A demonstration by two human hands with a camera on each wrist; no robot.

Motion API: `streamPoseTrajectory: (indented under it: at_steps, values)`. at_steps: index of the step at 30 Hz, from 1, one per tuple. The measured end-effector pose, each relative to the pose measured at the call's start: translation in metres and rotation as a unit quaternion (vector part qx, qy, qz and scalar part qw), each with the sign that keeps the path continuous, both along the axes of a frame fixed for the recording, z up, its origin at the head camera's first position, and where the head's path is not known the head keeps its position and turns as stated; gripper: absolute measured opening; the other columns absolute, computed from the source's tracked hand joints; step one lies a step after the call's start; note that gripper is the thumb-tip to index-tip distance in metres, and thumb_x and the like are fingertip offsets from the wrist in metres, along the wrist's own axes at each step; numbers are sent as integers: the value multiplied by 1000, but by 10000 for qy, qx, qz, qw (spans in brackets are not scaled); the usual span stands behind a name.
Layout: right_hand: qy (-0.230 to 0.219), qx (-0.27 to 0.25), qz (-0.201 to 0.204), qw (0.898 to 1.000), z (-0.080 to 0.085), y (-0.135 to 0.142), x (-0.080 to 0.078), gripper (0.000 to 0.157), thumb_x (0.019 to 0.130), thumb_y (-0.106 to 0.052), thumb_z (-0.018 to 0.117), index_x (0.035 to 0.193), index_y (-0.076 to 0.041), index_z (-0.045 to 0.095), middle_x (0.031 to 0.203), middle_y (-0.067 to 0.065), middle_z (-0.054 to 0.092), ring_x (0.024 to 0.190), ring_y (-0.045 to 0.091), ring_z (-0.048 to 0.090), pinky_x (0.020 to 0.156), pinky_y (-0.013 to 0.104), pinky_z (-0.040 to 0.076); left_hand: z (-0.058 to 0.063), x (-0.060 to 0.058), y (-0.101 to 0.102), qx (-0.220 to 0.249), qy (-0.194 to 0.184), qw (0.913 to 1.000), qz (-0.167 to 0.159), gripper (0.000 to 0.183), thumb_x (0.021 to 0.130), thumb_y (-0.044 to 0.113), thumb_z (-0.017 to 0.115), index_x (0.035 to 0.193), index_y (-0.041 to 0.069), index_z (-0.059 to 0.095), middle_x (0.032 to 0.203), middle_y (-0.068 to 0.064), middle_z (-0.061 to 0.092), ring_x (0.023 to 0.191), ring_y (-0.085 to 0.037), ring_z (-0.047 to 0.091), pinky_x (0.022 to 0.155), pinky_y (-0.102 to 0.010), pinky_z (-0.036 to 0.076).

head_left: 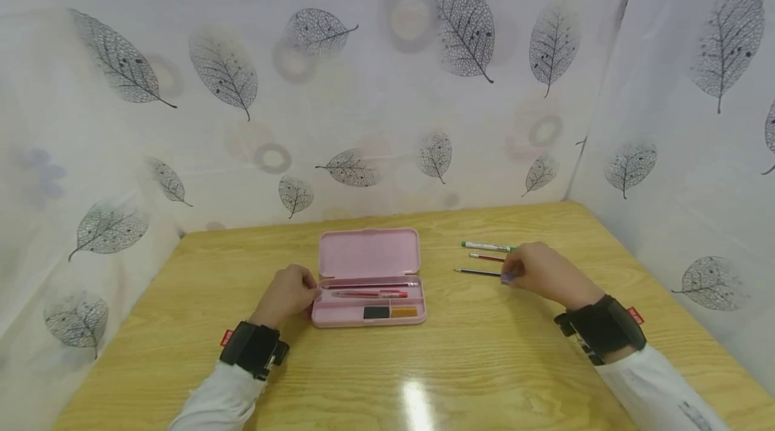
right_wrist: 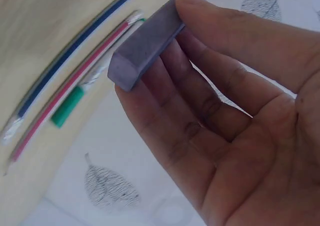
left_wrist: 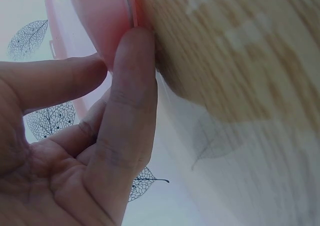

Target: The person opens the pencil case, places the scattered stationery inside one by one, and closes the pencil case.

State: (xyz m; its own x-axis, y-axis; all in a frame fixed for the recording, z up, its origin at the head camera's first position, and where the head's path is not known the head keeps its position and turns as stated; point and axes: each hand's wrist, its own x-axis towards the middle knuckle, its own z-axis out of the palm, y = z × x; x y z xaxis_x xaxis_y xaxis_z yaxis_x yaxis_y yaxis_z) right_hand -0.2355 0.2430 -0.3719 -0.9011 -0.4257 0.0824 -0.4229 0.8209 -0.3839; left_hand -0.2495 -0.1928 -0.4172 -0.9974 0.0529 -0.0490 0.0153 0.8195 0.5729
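Two hands work at opposite sides of the head view. At its centre, the pink case (head_left: 339,317) sits with its lid (head_left: 369,255) folded back, presumably so its compartments stay reachable; a pencil (head_left: 363,286) and red pen (head_left: 369,294) lie lengthwise in the rear one, the dark block (head_left: 376,312) and orange block (head_left: 403,312) in front. The left hand (head_left: 286,295) is at its left edge. Right of centre, the right hand (head_left: 541,271) holds a purple block (head_left: 506,279) beside the green marker (head_left: 484,247), red pencil (head_left: 486,257) and dark-blue pencil (head_left: 478,272) on the counter (head_left: 472,364).

Left wrist view: thumb and forefinger are nearly together, pinching the case's corner at upper centre, probably to steady it.

Right wrist view: the fingers (right_wrist: 175,151) are clamped on the purple block at upper centre, thumb on its upper-right end, fingertips opposite, apparently leaving most of it uncovered.
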Motion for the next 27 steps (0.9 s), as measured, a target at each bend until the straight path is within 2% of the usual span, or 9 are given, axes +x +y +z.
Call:
streamPoseTrajectory:
  at_steps: [7, 16, 21, 27]
  values:
    - [119, 94, 101, 9998, 17, -41, -6, 11, 76, -1, 78, 84, -6, 75, 79, 4, 71, 69, 13, 59, 65, 38, 54, -1, 1, 0, -6, 3, 10000, -18, 11, 83, 7, 73, 79, -2, 67, 70, -11, 65, 54, -16, 60, 51, -32, 52]
    - [435, 30, 600, 9972, 38, -99, -10, 7, 78, -5, 79, 82, -10, 75, 78, 2, 70, 68, 12, 59, 67, 37, 57, 1, 1, 1, 23, -69, 10000, 53, 11, 83, 7, 73, 81, -2, 67, 73, -12, 65, 56, -17, 61, 51, -32, 53]
    - [464, -53, 846, 9953, 40, -128, -10, 7, 78, -9, 80, 84, -9, 75, 77, 1, 70, 68, 12, 59, 67, 35, 56, 0, 0, 1, 56, -169, 9998, 126, 11, 83, 8, 72, 82, -2, 67, 74, -12, 65, 58, -17, 61, 52, -32, 54]
    - [595, -68, 1231, 9906, 31, -158, -10, 6, 78, -9, 80, 83, -10, 76, 77, 0, 71, 67, 10, 59, 67, 32, 57, -1, -1, 1, 42, -160, 9998, 143, 11, 83, 8, 73, 81, -1, 67, 73, -12, 65, 59, -17, 61, 53, -32, 53]
